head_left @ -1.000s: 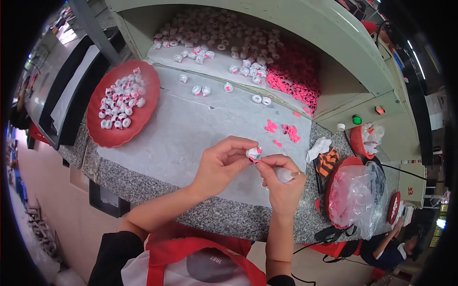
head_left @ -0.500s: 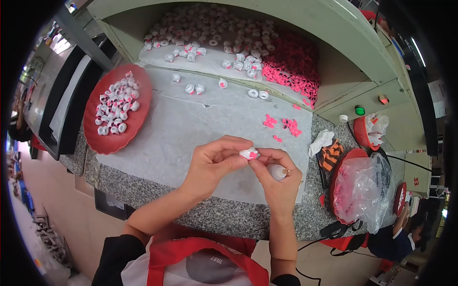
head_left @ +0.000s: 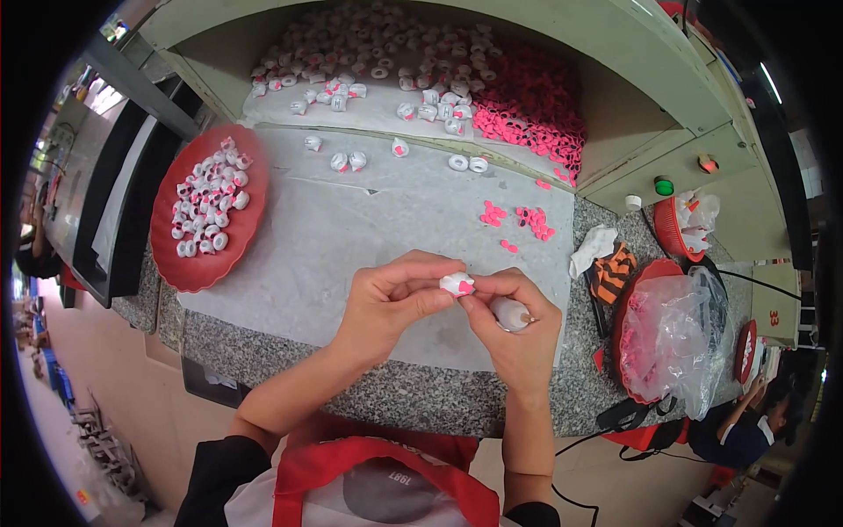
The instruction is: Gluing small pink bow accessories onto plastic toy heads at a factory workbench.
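Observation:
My left hand (head_left: 373,307) pinches a small white ring-shaped part (head_left: 455,282) with a bright pink patch on its side. My right hand (head_left: 529,347) has its thumb and fingertips against the same part, and its palm and curled fingers hold a small white bottle (head_left: 507,313) with a brownish tip. Both hands are above the paper-covered worktop (head_left: 299,255). Beyond the right hand lie loose flat pink pieces (head_left: 536,224) in small groups. Several similar white parts (head_left: 349,162) sit on the paper farther back.
A red scalloped dish (head_left: 204,279) of white-and-pink parts stands at left. The shelf box at the back holds many white parts (head_left: 351,44) and a pink heap (head_left: 527,123). At right are an orange-black cloth (head_left: 612,272), a plastic-covered red dish (head_left: 672,329) and a red basket (head_left: 669,228).
The view has shifted slightly. My right hand has tilted a little and shows more of the bottle; both hands keep their hold on the white part.

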`<action>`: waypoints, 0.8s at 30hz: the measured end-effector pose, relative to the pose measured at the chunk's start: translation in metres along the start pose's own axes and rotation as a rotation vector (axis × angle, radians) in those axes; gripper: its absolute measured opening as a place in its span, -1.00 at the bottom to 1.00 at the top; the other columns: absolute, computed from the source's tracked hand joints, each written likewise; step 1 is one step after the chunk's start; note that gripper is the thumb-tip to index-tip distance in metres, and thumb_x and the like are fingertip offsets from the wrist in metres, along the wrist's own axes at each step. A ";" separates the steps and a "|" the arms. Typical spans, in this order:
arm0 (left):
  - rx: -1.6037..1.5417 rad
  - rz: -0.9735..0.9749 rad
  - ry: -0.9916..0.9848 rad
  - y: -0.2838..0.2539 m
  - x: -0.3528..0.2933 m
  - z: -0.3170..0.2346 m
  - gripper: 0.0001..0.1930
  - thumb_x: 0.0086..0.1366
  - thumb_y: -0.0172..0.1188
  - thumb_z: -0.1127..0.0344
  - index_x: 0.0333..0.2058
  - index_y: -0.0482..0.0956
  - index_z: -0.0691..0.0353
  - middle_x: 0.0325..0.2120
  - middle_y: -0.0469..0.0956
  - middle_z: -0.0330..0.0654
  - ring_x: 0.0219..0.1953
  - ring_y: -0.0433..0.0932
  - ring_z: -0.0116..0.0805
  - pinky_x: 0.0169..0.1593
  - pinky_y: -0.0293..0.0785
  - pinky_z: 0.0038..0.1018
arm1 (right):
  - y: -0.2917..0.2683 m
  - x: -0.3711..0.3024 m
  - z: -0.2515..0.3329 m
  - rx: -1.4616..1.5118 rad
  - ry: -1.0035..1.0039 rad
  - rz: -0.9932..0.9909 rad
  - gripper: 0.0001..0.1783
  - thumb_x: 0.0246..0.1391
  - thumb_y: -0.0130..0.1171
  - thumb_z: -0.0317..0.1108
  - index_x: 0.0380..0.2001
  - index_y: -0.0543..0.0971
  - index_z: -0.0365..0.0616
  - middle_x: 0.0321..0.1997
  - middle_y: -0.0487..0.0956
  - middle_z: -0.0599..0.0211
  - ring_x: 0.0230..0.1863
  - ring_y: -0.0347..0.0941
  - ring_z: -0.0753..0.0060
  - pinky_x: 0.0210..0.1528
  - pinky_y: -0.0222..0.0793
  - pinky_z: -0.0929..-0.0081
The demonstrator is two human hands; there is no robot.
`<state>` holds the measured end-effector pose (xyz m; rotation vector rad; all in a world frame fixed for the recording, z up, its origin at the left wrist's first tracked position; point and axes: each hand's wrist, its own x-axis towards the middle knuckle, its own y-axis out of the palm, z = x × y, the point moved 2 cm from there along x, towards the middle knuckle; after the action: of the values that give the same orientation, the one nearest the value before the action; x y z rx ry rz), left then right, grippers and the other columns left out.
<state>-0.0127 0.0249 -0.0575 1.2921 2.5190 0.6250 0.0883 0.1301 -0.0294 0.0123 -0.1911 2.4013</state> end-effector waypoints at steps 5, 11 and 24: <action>-0.061 -0.036 -0.040 0.002 -0.002 0.002 -0.74 0.04 0.11 0.61 -0.23 0.48 0.36 -0.26 0.46 -0.13 -0.20 0.42 -0.41 -0.12 0.34 -0.53 | 0.001 -0.001 0.003 0.015 0.038 0.017 -0.83 -0.24 0.17 -0.65 -0.47 0.49 -0.26 -0.53 0.43 0.49 -0.51 0.26 0.77 -0.47 0.14 0.80; -0.040 -0.029 -0.054 0.003 -0.002 0.000 -0.74 0.05 0.10 0.60 -0.23 0.48 0.36 -0.28 0.47 -0.14 -0.21 0.42 -0.43 -0.13 0.34 -0.53 | 0.002 -0.002 0.000 0.074 0.075 0.009 -0.83 -0.24 0.15 -0.65 -0.47 0.47 -0.24 -0.54 0.41 0.49 -0.52 0.24 0.77 -0.48 0.11 0.79; -0.311 -0.088 -0.267 -0.003 0.000 0.004 -0.73 0.09 0.13 0.49 -0.18 0.44 0.33 -0.32 0.47 -0.20 -0.31 0.50 -0.41 -0.18 0.46 -0.51 | -0.001 0.004 0.008 -0.053 -0.249 0.098 -0.71 -0.30 0.21 -0.66 -0.39 0.48 -0.23 -0.41 0.49 0.27 -0.45 0.36 0.65 -0.41 0.25 0.69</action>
<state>-0.0132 0.0241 -0.0625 1.0690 2.1495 0.7363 0.0851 0.1325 -0.0209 0.2841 -0.3792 2.4868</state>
